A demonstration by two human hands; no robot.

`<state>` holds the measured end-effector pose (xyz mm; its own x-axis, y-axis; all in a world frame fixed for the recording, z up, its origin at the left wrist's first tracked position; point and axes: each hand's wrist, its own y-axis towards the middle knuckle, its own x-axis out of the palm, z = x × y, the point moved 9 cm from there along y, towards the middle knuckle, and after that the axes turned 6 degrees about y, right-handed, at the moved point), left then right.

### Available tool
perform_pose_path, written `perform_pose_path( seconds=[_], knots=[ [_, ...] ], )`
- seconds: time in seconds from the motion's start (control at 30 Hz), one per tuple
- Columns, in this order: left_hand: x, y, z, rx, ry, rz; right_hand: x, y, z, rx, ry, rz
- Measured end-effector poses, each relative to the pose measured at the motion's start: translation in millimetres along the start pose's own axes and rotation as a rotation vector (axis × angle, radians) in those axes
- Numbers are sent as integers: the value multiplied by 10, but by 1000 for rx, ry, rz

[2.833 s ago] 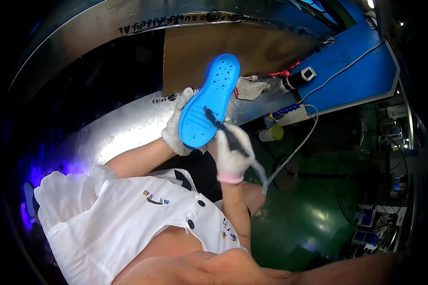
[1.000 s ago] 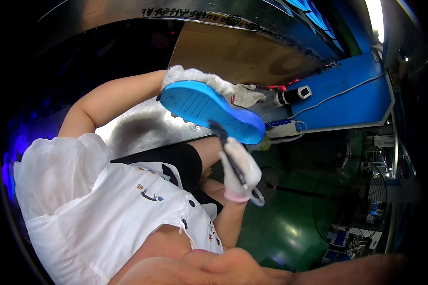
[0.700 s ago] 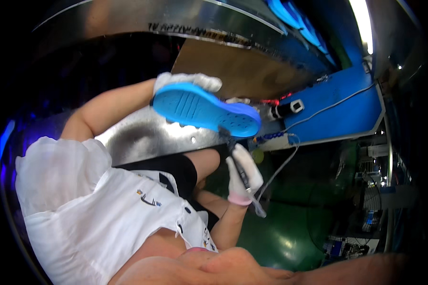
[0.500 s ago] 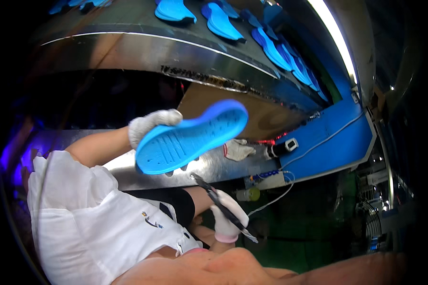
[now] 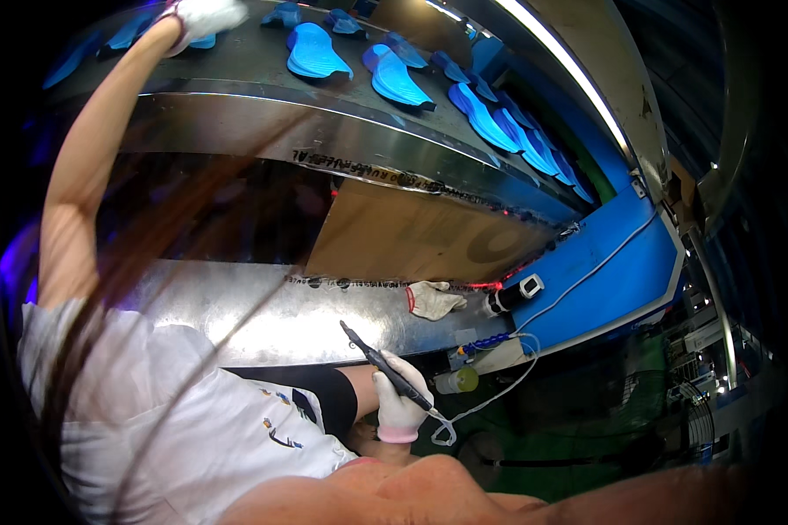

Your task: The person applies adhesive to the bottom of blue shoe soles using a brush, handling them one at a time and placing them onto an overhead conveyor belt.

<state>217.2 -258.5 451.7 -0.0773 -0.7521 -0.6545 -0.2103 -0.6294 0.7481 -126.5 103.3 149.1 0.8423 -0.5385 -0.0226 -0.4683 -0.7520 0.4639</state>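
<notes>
My left hand (image 5: 208, 16), in a white knit glove, reaches over the dark conveyor belt (image 5: 254, 63) at the upper left. Part of a blue shoe sole (image 5: 203, 41) shows just below it. The glove is smeared and near the picture's rim, so whether its fingers grip anything is unclear. Lower down, my right hand (image 5: 401, 398), gloved in white with a pink cuff, is closed round a slim black pen-shaped tool (image 5: 394, 374). The tool's tip points up and left over the metal ledge, and a pale cord loops from its rear end.
Several blue soles (image 5: 315, 54) lie along the belt. Beneath it stands a brown board (image 5: 411, 232) behind a shiny metal ledge (image 5: 263, 324). A spare white glove (image 5: 435, 300), a black cylindrical device (image 5: 503, 300) and a blue panel (image 5: 600, 262) with a cable sit to the right.
My left hand has swung from the ledge up and left over the belt. The sole it held is no longer seen above the ledge. My right hand keeps the black tool, shifted slightly left.
</notes>
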Motion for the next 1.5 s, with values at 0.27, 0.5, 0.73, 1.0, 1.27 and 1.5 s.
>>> perform_pose_path(
  seconds=[0.27,0.5,0.73,1.0,1.27,1.5],
  knots=[
    [483,-589,-756,-265,-81,-159,-96,-57,92,35,39,150],
    [-578,-1918,928,363,-319,523,-393,-209,408,198,326,485],
    [425,-3655,2572,865,-1318,-118,-657,-327,595,284,236,669],
    [1836,-4112,2732,-814,-1927,-1109,-757,-402,914,306,396,718],
    [2017,-4357,3640,-1339,-2390,-1849,-524,-335,994,400,318,688],
    [1343,-4465,3954,-1073,-2579,-1766,-398,299,1034,213,-494,475]
  ],
)
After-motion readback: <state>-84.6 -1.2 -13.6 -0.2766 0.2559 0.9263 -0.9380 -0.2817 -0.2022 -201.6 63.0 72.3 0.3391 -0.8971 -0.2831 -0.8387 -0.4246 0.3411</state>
